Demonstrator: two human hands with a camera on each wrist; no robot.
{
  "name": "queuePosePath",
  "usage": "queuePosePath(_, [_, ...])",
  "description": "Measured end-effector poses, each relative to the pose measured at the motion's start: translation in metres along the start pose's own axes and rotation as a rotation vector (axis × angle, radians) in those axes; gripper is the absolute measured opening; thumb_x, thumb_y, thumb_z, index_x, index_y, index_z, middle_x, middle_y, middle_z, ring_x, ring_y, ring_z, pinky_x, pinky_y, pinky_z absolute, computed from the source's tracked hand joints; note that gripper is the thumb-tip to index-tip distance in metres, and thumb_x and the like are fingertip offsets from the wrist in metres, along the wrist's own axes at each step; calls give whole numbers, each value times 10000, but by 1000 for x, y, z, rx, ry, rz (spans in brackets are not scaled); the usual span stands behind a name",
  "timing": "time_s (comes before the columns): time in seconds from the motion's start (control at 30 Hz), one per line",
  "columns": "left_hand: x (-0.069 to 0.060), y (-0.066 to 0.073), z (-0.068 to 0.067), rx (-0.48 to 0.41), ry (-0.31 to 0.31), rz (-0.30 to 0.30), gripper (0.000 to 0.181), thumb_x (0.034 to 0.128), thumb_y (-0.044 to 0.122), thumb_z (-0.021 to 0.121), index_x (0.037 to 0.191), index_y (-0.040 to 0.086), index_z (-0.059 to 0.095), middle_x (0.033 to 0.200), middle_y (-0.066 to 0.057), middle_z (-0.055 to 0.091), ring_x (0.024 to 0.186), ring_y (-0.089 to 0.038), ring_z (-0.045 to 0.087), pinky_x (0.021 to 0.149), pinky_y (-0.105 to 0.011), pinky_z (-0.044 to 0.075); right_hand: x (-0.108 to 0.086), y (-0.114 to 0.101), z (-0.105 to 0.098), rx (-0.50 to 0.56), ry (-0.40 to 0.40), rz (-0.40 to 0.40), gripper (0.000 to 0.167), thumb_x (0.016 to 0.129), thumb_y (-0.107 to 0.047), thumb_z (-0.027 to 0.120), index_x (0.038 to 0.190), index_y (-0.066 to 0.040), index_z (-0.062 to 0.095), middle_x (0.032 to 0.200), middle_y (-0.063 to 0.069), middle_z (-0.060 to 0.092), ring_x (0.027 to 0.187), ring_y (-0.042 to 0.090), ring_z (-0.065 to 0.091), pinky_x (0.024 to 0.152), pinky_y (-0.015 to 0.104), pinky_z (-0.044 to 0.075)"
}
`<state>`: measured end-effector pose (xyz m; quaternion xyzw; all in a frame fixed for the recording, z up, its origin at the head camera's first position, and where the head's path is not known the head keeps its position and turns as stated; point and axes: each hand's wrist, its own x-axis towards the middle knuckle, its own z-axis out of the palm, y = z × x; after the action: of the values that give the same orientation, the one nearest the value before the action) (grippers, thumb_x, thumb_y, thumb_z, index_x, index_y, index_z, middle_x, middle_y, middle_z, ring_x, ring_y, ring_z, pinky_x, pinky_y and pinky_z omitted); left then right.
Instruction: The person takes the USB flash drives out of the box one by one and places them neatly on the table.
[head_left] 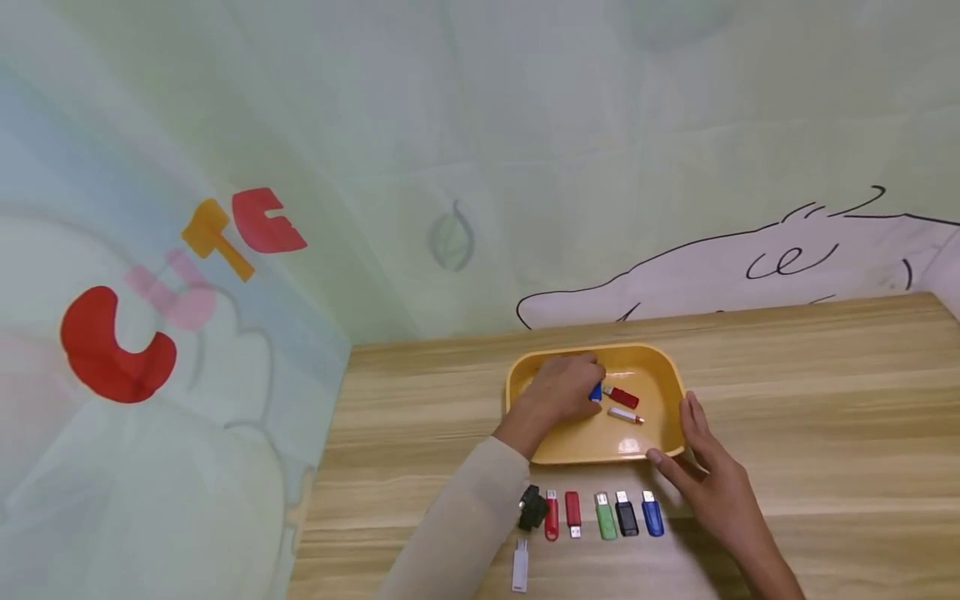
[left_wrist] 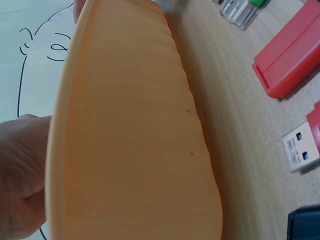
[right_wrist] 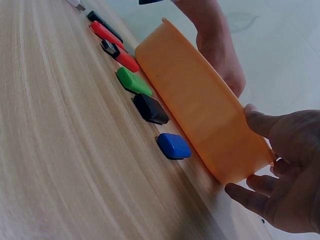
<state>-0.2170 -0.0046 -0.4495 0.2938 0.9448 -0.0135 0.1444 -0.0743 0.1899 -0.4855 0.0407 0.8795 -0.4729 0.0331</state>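
In the head view, my left hand [head_left: 562, 387] reaches into the yellow tray [head_left: 667, 446], with a blue USB stick [head_left: 596, 392] between its thumb and curled fingers. Beside it in the tray lie a red stick [head_left: 622, 397] and a white one with a red end [head_left: 625, 415]. My right hand [head_left: 716, 483] rests at the tray's near right corner, its fairly straight, spread fingers touching the outside. The right wrist view shows that hand [right_wrist: 285, 165] against the tray's orange-looking wall [right_wrist: 195, 105]. Tray wall [left_wrist: 135, 120] hides the left fingertips in the left wrist view.
In front of the tray, a row on the wooden table [head_left: 420, 400] holds a black item [head_left: 532, 508], two red sticks, and green [head_left: 606, 517], black [head_left: 626, 514] and blue [head_left: 652, 514] ones. A white stick [head_left: 520, 567] lies nearer. Printed cloth hangs behind.
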Motion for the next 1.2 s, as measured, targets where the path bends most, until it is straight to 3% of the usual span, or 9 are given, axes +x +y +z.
queuePosePath(0.3, [-2, 2, -2, 12, 24, 23, 349, 956, 408, 798, 1206, 173, 733, 1005, 50, 574, 873, -112, 545, 762, -216, 439, -2, 2, 1, 11, 22, -41, 912, 980, -354, 768, 1668, -141, 209, 1782, 81, 102, 1579, 458, 279, 1026, 399, 428])
queuePosePath(0.5, [-5, 3, -7, 11, 35, 32, 345, 945, 413, 808, 1184, 174, 742, 1000, 51, 576, 861, -107, 540, 750, -214, 436, -2, 1, 1, 7, 19, -22, 913, 985, -351, 761, 1672, -163, 189, 1784, 73, 89, 1589, 452, 256, 1022, 411, 436])
queuePosePath(0.7, [-11, 2, -16, -6, 60, 14, 387, 938, 434, 809, 1223, 178, 751, 1100, 41, 637, 884, -104, 547, 817, -240, 469, -1, 0, 1, 4, 25, -14, 911, 983, -352, 764, 1671, -165, 198, 1785, 60, 86, 1594, 440, 252, 1031, 423, 429])
queuePosePath(0.97, [-31, -2, -25, -24, 67, -42, 438, 933, 464, 801, 1272, 192, 746, 1170, 33, 662, 926, -109, 565, 911, -269, 525, -3, 1, 4, -2, 21, 12, 906, 992, -336, 759, 1672, -186, 179, 1785, 42, 60, 1586, 457, 256, 1022, 410, 446])
queuePosePath(1.2, [-54, -7, -32, -9, 129, -33, 463, 921, 477, 812, 1261, 168, 752, 1141, 22, 668, 889, -108, 577, 835, -214, 536, -2, 1, 3, 11, 25, -27, 897, 990, -339, 758, 1665, -144, 200, 1780, 72, 75, 1575, 475, 266, 997, 396, 460])
